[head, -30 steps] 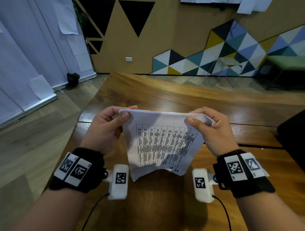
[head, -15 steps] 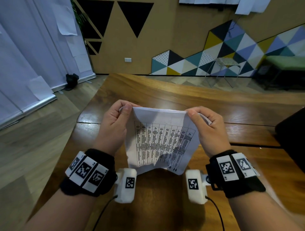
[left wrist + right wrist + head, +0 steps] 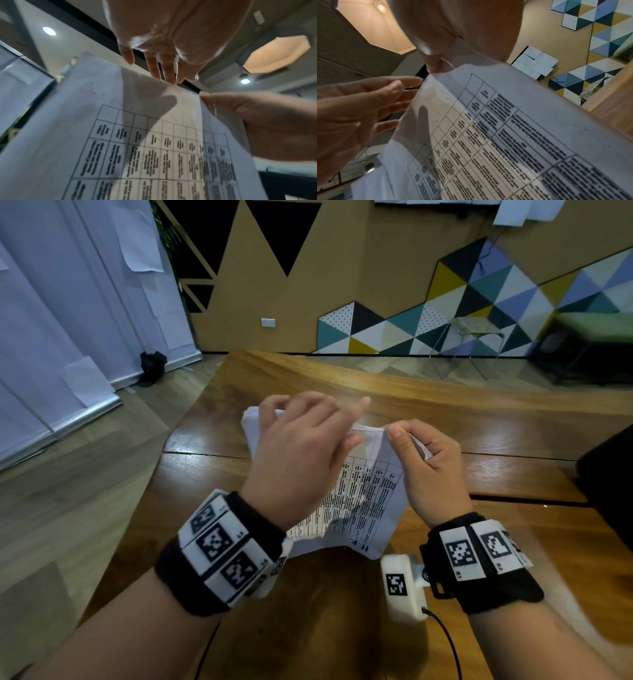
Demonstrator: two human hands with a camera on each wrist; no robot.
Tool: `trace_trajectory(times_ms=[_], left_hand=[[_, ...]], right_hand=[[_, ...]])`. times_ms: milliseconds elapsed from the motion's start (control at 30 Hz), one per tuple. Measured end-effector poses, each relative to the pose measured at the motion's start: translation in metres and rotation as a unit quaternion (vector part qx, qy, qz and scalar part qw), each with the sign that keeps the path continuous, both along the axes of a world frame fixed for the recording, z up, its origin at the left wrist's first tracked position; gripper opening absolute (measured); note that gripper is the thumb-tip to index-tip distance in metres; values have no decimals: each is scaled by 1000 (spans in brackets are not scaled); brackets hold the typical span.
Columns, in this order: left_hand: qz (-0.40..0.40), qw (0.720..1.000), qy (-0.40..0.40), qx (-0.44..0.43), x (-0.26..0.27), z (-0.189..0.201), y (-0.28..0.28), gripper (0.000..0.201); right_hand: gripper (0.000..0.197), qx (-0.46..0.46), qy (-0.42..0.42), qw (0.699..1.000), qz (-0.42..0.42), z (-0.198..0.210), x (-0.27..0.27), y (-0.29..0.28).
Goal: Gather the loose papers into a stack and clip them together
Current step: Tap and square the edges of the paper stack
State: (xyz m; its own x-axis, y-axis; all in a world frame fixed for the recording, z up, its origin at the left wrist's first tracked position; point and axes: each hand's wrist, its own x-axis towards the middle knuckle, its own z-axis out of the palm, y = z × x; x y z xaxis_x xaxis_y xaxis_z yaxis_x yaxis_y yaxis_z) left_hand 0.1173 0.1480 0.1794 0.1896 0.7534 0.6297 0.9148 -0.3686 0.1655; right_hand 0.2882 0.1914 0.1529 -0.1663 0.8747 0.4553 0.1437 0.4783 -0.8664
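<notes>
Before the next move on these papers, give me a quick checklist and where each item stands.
1. Right hand pinches the papers at the top corner: ok.
2. Left hand has a grip on the papers: not ok; fingers straight along the top edge.
3. Top edges flush: cannot tell, the hands cover them.
4. Sheets flat: not ok; the bottom edge sags and curls over the table.
5. Clip within reach: cannot tell, none in view.
</notes>
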Motion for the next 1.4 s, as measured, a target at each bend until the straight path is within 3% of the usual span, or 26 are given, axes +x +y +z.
trace_trajectory(times_ms=[100,267,333,367,433,533,600,633,700,833,967,1033,1200,1300,1400], left_hand=[[-17,1000,11,-17,-5,-5,8,27],[28,999,4,-28,-36,0,11,35],[43,996,-49,-56,-49,0,9,36],[35,990,-113,-78,-54,0,8,35],[-2,947,-296,-125,-60,-1,9,33],[-79,804,-549,-215,-64,-13,12,26],[-122,729,-622,-258,-59,-23,14,15],[-124,716,-635,-264,-56,-25,15,14],[-116,718,-634,-263,-52,-23,16,12],[-147,752,-591,-254,-57,-15,15,11],[-133,771,-574,-240,-52,-29,12,17],[-122,773,-574,-240,-46,-37,11,16],[-129,791,-553,-230,-43,-35,9,15],[-135,790,-547,-243,-43,-41,8,26],[-135,788,-550,-241,-43,-39,6,19]], right_hand=[[18,-7,-2,1000,8,0,2,0],[22,-14,-9,1000,5,0,10,3],[22,-19,-6,1000,9,-1,10,4],[22,-20,-7,1000,11,-1,10,4],[23,-19,-6,1000,12,-1,8,4],[23,-21,9,1000,8,0,7,8],[23,-30,3,1000,4,1,5,12],[23,-33,-3,999,4,2,4,13],[26,-27,-9,1000,6,7,3,15],[25,-3,20,1000,-2,20,8,18],[17,-71,12,997,14,2,10,14],[12,-103,26,994,35,-7,9,8],[3,-86,78,991,62,-5,15,4],[18,-101,90,988,70,-7,16,0],[18,-108,101,987,63,-6,17,-1]])
